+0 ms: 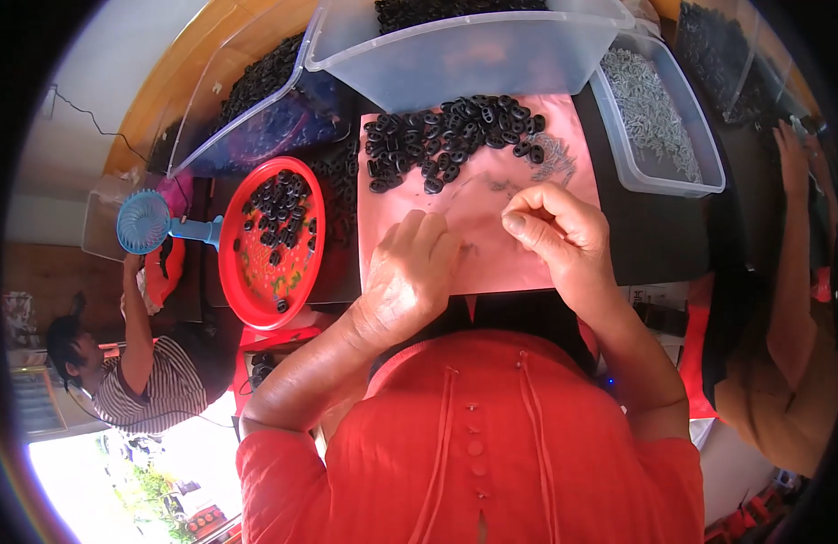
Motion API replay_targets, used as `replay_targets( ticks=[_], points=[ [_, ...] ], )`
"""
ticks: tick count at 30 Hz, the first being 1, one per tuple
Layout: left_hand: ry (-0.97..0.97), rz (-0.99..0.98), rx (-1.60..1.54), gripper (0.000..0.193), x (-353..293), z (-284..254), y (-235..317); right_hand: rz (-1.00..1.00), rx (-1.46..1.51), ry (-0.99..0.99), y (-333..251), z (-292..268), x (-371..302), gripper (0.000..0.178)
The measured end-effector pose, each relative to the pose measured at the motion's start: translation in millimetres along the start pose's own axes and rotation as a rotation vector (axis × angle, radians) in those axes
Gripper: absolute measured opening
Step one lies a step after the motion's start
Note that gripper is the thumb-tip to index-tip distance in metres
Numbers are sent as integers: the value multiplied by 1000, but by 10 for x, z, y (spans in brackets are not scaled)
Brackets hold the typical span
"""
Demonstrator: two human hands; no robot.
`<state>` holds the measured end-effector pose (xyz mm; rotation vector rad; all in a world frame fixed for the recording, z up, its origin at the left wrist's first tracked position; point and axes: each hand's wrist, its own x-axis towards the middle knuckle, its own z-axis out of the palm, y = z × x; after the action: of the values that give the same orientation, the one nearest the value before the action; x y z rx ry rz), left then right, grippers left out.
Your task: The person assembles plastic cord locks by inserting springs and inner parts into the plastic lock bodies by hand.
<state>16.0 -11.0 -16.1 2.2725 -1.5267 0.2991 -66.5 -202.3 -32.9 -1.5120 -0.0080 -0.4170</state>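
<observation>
Over a pink sheet [496,263] my left hand [408,267] is closed, back up, with fingers curled down and their tips hidden. To its right, my right hand [564,238] pinches thumb against forefinger; anything held there is too small to make out. Just beyond both hands lies a spread heap of small black oval pieces with two holes [464,127]. Thin grey metal pieces, perhaps pins or springs [553,161], are scattered beside the heap, close to my right fingers.
Left stands a red round tray [247,295] of black pieces, beside a blue handheld fan [145,221]. Clear bins [473,68] of black pieces stand behind; a clear box [668,188] of grey pieces sits right. One person [156,376] is at left, another person's arm [790,245] at right.
</observation>
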Motion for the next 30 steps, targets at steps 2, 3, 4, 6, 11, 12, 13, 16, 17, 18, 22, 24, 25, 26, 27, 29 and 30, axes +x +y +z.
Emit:
replay_targets(
  ticks=[2, 3, 4, 6, 11, 12, 13, 16, 17, 18, 22, 24, 25, 26, 27, 29, 30],
  points=[
    [-22, 20, 8, 18, 15, 2, -8, -8, -3, -13, 28, -2, -6, 6],
    [-47, 59, 31, 18, 35, -4, -16, -11, -18, -15, 30, 0, -5, 7],
    [-72, 99, 53, 19, 54, -5, -27, -14, -34, -17, 31, 3, -4, 8],
    [-31, 147, 73, 16, 108, 52, -69, -24, -35, -17, 48, 9, -8, 8],
    [15, 63, -19, 19, 77, 89, -122, -41, -53, -9, 11, 1, -27, 9],
    [71, 58, -54, 20, 68, 96, -148, -53, -78, -5, 2, 2, -28, 9],
    [128, 53, -89, 21, 59, 92, -167, -66, -103, -1, -6, 5, -26, 9],
    [169, -16, -149, 22, 52, 11, -150, -99, -158, 14, -33, 59, 3, 8],
    [174, -15, -149, 22, 55, -9, -145, -103, -162, 12, -31, 82, 31, 8],
    [179, -17, -167, 23, 54, -28, -138, -192, -246, 9, -16, 110, 72, 8],
    [192, -3, -206, 25, 42, -83, -121, -367, -366, -22, 45, 245, 227, 11],
    [201, -8, -223, 25, 34, -98, -109, -390, -421, -101, 15, 262, 257, 13],
    [204, -14, -242, 25, 26, -102, -107, -392, -423, -105, 17, 266, 272, 13],
    [209, -16, -241, 25, 18, -105, -113, -395, -393, -140, 25, 268, 292, 12],
    [208, -22, -268, 26, 16, -108, -120, -398, -363, -174, 24, 267, 305, 12],
    [212, -30, -295, 26, 9, -103, -129, -376, -375, -190, 14, 264, 310, 12],
    [220, -39, -316, 26, -2, -90, -133, -352, -382, -203, 11, 268, 311, 12]
  ],
)
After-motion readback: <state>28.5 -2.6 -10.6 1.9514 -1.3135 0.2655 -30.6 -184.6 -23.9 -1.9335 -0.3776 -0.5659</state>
